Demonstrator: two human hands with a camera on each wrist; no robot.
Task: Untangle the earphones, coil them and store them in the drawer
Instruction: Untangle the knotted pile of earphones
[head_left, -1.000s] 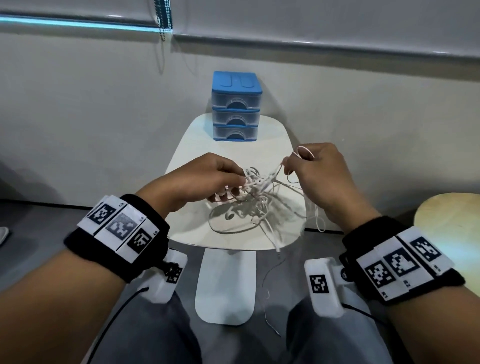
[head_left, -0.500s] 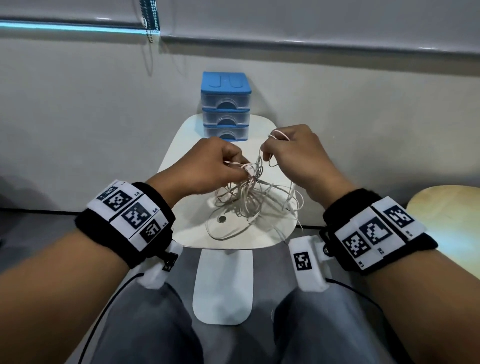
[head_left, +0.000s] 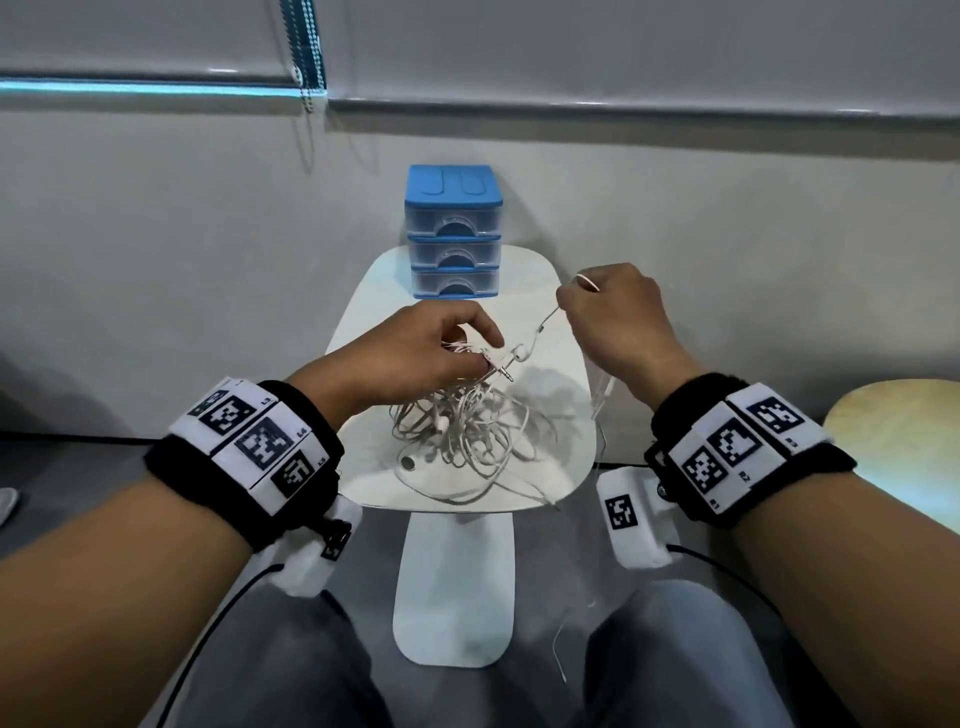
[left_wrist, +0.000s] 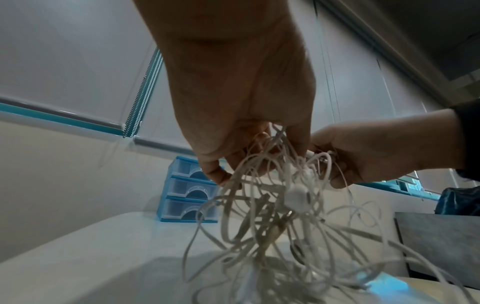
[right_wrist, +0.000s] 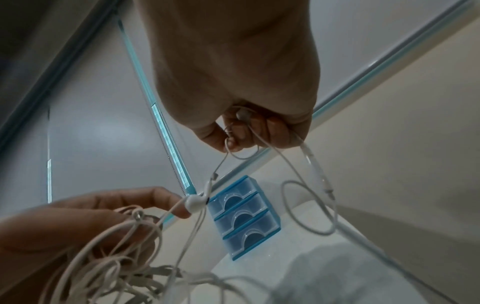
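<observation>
Basically the earphones (head_left: 462, 431) hang as one tangled wad over the white table (head_left: 363, 322). Left hand (head_left: 415, 348) pinches the top of the knot to anchor it, while the right hand (head_left: 613, 312) curls around one strand, probably teasing it free. Drawer unit (head_left: 454, 234) behind is closed.

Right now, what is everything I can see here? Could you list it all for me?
earphones: one tangled bunch, white, on the small table and lifted by both hands
drawer unit: one, blue with three clear drawers, all shut, at the table's far edge
table: one, white, in front of the person
second table: one, pale wood, at right
left hand: grips the tangle's top
right hand: pinches one earphone strand, pulled out to the right
</observation>
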